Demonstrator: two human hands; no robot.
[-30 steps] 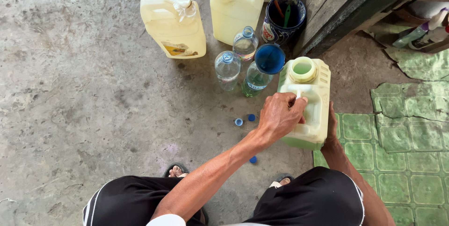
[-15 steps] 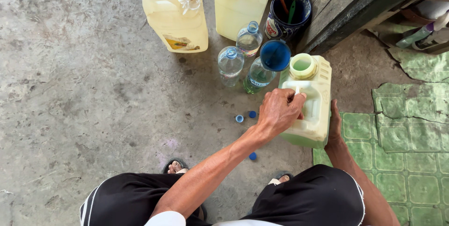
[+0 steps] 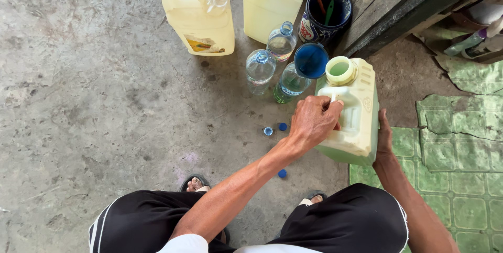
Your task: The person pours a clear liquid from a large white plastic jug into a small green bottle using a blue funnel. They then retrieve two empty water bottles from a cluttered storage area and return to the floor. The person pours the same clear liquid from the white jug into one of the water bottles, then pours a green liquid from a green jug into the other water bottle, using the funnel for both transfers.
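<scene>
Left hand [image 3: 314, 122] grips the handle of the open pale-green plastic jerrycan [image 3: 353, 111]; right hand [image 3: 384, 133] braces its side (fingers hidden). Clear plastic bottles [image 3: 260, 69] and a blue funnel [image 3: 311, 60] stand just beside it.

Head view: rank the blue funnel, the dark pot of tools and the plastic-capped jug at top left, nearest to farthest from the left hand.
From the left hand on the green jug's handle:
1. Blue funnel, just above, sitting in a bottle.
2. Dark pot, farther up, by the wooden boards.
3. Plastic-capped jug, far upper left.
</scene>
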